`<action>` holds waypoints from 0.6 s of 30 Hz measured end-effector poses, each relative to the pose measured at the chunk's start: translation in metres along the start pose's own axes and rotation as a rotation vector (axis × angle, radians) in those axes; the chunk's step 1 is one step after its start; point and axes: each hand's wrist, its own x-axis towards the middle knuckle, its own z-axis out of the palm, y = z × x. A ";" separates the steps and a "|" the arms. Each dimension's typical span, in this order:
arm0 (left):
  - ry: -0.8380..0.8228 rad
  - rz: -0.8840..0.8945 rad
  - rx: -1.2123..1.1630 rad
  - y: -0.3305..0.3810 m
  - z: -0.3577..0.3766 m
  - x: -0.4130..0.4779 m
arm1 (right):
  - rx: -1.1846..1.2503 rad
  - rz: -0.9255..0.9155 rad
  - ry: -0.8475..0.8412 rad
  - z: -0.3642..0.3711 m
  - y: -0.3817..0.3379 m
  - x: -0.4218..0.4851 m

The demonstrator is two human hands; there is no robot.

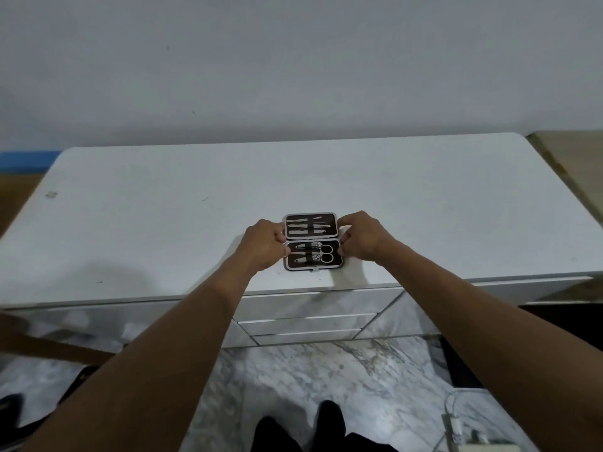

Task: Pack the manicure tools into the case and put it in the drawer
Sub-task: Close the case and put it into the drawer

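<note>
Two bare hands are seen at the sides of an open manicure case (312, 241), which lies flat near the front edge of a white tabletop (163, 223). The case is spread in two halves, one beyond the other, with a hinge line between them.

Far half: several slim metal tools (310, 226) are held under dark straps against a dark lining. Exact types cannot be told at this size.

Near half: small scissors (327, 253) with round finger loops are seen at the right, with further metal pieces alongside them to the left, also strapped in. A small clasp tab shows at the near rim.

Left hand (266, 244): placed against the left edge of the case. Fingers are curled, with thumb and fingertips pinching the rim around the hinge line.

Right hand (363, 238): placed against the right edge. Fingers are bent, with the index finger on the far half's corner and the thumb at the near half's edge, so the rim is pinched there too.

Both forearms are extended from the bottom corners toward the case.

Below the tabletop, three stacked drawer fronts (306, 321) are seen, all closed, directly under the case. A marbled floor (310, 380) is seen beneath, and a plain pale wall (293, 60) behind the table.
</note>
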 end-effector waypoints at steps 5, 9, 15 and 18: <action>0.049 -0.043 -0.163 -0.003 0.001 -0.002 | 0.124 0.098 0.094 0.009 -0.001 -0.004; 0.102 -0.043 -0.305 -0.005 0.003 -0.006 | 0.185 0.097 0.199 0.016 -0.006 -0.011; 0.161 -0.026 -0.375 -0.008 0.008 -0.007 | 0.412 0.127 0.265 0.025 -0.007 -0.019; 0.200 -0.012 -0.381 -0.008 0.010 -0.009 | 0.585 0.158 0.238 0.025 -0.005 -0.019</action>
